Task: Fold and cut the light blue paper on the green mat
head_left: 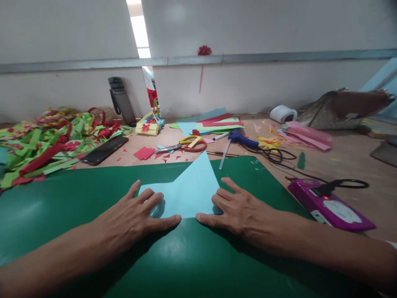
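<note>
A light blue sheet of paper [189, 188] lies on the green mat [176, 260], partly folded, with a pointed corner standing up towards the back. My left hand [139, 209] grips its left part, the thumb along the near edge and the fingers curled over the paper. At the right side my right hand [232, 207] holds the same sheet, thumb at the near edge, index finger raised off it. The two thumb tips are a little apart at the middle of that edge.
Behind the mat lie scissors [182, 145], a blue glue gun [243, 138] and a phone [105, 151]. Paper strips [58, 140] heap up at the left near a bottle [122, 101]. A purple power strip [331, 205] sits right, with a black cord.
</note>
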### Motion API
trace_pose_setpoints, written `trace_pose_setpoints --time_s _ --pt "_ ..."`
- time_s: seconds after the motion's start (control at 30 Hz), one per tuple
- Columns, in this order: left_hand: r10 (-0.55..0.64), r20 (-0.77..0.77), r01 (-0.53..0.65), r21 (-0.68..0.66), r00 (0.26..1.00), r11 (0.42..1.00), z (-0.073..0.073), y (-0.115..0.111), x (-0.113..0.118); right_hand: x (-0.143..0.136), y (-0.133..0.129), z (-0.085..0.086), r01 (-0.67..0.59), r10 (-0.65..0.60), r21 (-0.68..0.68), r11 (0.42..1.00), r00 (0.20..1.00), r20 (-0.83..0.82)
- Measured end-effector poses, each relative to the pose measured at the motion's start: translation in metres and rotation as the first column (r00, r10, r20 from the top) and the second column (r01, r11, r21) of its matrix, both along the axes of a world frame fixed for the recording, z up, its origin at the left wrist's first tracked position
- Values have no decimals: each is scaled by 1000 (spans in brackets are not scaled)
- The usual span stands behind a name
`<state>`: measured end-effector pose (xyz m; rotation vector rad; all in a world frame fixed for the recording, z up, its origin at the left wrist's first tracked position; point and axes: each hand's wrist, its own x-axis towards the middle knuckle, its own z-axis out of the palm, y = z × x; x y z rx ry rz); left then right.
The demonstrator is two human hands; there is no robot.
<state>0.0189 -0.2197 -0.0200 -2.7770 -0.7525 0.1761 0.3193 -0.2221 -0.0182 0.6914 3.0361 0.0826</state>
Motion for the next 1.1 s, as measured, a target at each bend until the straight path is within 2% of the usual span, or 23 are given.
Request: trace_pose_setpoints --time_s 0.13,0.27,0.37,0.47,0.57,0.77,0.93,1.1 --pt "-31 18 30 19 999 999 -4 -1 -14 10 -5 2 37 -37 -10 999 999 -7" --pt "30 5 -30 37 1000 999 -5 -7 -27 23 -11 2 89 -89 -11 996 996 -15" --pt "72 52 -74 30 996 997 -8 -13 -37 33 -15 0 119 -118 15 993 993 -12" --pt "118 134 -122 19 984 992 -16 -19 -47 42 -20 -1 149 -149 48 988 989 5" --pt "157 220 -175 63 963 983 -28 -24 -58 46 -23 -3 186 -187 63 980 982 6" --pt "200 276 -228 75 940 971 -40 -30 -77 50 -26 -9 195 -195 86 977 981 -6" --pt "221 326 -247 40 919 968 -40 -42 -71 41 -35 -5 284 -283 38 958 958 -46" --pt "177 391 -213 50 903 976 -46 -66 -50 25 -55 11 458 -476 -209 864 879 -40"
